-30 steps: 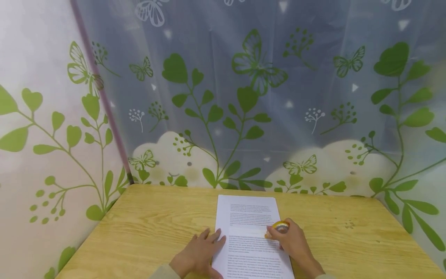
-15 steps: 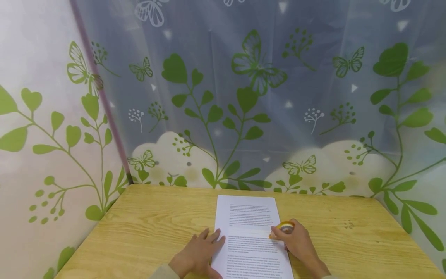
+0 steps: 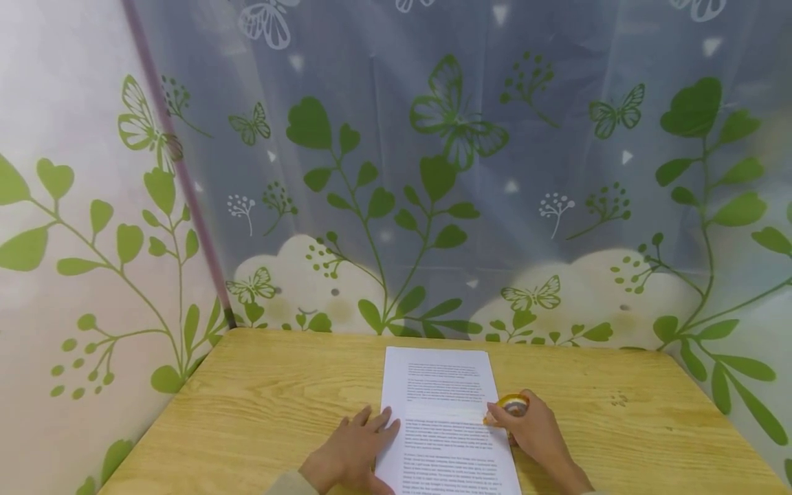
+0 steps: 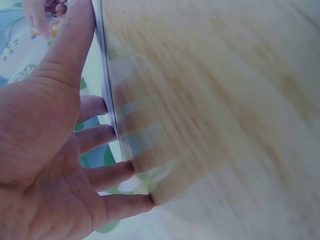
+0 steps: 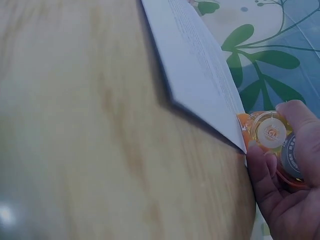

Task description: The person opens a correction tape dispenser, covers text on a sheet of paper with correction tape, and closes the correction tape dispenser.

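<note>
A stack of printed paper (image 3: pixel 442 385) lies on the wooden table in front of me, its long side running away from me. My left hand (image 3: pixel 353 447) rests with spread, straight fingers over the stack's left edge. In the left wrist view, the layered edge of the stack (image 4: pixel 103 50) shows beside those fingers. My right hand (image 3: pixel 541 430) pinches an orange, see-through correction tape (image 5: pixel 270 132) between thumb and fingers, with its tip at the right edge of the paper. A pale blank band crosses the page between two text blocks, level with the correction tape.
The wooden table (image 3: pixel 278 385) extends to both sides of the paper. Behind it hangs a curtain (image 3: pixel 383 206) printed with leaves, butterflies and clouds. A similar leafy sheet (image 3: pixel 80 275) stands at the left side.
My right hand has slid a short way to the right with the correction tape, from over the page to its right edge. My left hand stays in place.
</note>
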Available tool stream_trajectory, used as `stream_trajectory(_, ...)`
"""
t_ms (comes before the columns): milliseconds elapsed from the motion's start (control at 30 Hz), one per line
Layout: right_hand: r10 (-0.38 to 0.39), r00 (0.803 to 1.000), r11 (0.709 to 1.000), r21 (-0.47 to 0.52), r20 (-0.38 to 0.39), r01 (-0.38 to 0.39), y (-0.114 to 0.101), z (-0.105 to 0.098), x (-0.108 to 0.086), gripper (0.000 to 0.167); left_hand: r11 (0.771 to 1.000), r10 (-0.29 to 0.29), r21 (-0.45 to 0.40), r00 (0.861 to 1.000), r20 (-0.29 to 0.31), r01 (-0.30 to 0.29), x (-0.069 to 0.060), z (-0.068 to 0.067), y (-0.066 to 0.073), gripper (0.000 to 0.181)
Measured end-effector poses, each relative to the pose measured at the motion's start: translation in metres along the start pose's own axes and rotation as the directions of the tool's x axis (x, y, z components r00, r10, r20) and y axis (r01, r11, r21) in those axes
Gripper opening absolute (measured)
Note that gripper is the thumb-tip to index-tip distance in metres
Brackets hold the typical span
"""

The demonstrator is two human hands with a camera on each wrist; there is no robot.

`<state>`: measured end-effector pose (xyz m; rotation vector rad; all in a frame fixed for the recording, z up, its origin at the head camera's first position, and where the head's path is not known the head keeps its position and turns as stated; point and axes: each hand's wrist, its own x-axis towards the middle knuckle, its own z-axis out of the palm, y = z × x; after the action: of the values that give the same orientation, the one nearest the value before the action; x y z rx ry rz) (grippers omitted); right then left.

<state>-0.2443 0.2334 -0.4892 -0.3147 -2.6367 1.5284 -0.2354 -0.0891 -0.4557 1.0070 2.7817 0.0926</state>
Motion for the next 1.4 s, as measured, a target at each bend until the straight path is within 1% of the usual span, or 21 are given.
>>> stream_trajectory(233, 0.003, 1.000, 0.999, 0.042, -0.008, -0.003, -0.001, -0.002, -0.003, 0.054, 1.000, 0.002, -0.019, 1.000, 0.003, -0.002, 0.000, 0.000, 0.000, 0.099)
stream_trajectory(467, 0.007, 1.000, 0.998, 0.070, -0.006, -0.007, 0.003, -0.002, -0.002, 0.053, 1.000, -0.009, -0.009, 1.000, 0.013, 0.009, 0.001, 0.000, -0.001, 0.100)
stream_trajectory(567, 0.021, 1.000, 0.992, 0.123, -0.012, -0.020, 0.007, -0.002, -0.001, 0.055, 1.000, -0.009, -0.009, 1.000, 0.021, 0.009, 0.001, -0.001, -0.001, 0.100)
stream_trajectory(633, 0.024, 0.999, 0.986, 0.164, -0.022, -0.020, 0.010, -0.003, -0.002, 0.063, 1.000, -0.008, -0.002, 1.000, 0.028, 0.008, 0.001, -0.002, -0.001, 0.101)
stream_trajectory(733, 0.029, 0.999, 0.972, 0.236, -0.026, -0.023, 0.012, -0.004, -0.002, 0.069, 1.000, -0.019, -0.001, 0.999, 0.042, 0.019, 0.002, -0.003, -0.002, 0.102)
stream_trajectory(800, 0.029, 0.999, 0.963, 0.269, -0.027, -0.020, 0.013, -0.005, -0.002, 0.078, 1.000, -0.020, 0.002, 0.999, 0.040, 0.020, 0.002, -0.002, -0.002, 0.102)
stream_trajectory(867, 0.044, 0.999, 0.958, 0.286, -0.026, -0.034, 0.012, -0.006, -0.003, 0.073, 1.000, -0.022, -0.007, 0.999, 0.038, 0.022, 0.002, -0.001, -0.001, 0.103)
stream_trajectory(933, 0.052, 0.998, 0.962, 0.269, -0.030, -0.043, 0.011, -0.006, -0.003, 0.070, 1.000, -0.020, -0.008, 0.999, 0.031, 0.020, 0.002, 0.000, -0.002, 0.103)
stream_trajectory(1033, 0.052, 0.998, 0.979, 0.200, -0.035, -0.044, 0.009, -0.004, -0.002, 0.061, 1.000, -0.018, -0.012, 1.000, 0.024, 0.018, 0.002, 0.000, -0.002, 0.104)
stream_trajectory(1167, 0.029, 0.999, 0.992, 0.123, -0.033, -0.025, 0.009, -0.001, 0.002, 0.059, 1.000, -0.022, -0.011, 0.999, 0.026, 0.023, 0.002, 0.000, -0.002, 0.104)
stream_trajectory(1267, 0.025, 0.999, 0.994, 0.102, -0.026, -0.022, 0.009, 0.001, 0.003, 0.059, 1.000, -0.024, -0.004, 0.999, 0.027, 0.024, 0.001, 0.000, -0.001, 0.103)
stream_trajectory(1400, 0.026, 0.999, 0.995, 0.101, -0.018, -0.024, 0.009, 0.002, 0.004, 0.059, 1.000, -0.025, 0.006, 0.999, 0.027, 0.025, 0.001, 0.000, -0.001, 0.102)
